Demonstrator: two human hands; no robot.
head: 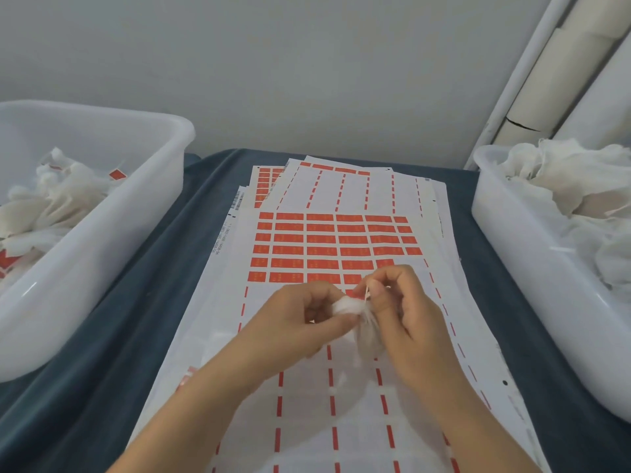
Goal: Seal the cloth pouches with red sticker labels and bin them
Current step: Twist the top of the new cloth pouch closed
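A small white cloth pouch [355, 314] hangs between my two hands above the sticker sheet [336, 244]. My left hand [307, 319] grips the bunched top of the pouch. My right hand [403, 308] pinches the pouch's neck, with a thin pale string showing at its fingertips. The pouch's lower part hangs down between the hands. Rows of red sticker labels [321, 238] fill the middle of the sheet just beyond my fingers; the nearer rows are peeled, leaving only red dashes.
A white plastic bin [112, 240] at the left holds pouches with red labels. Another white bin [532, 261] at the right holds a heap of loose white cloth pouches [560, 179]. More sticker sheets lie stacked behind on the blue cloth-covered table [177, 240].
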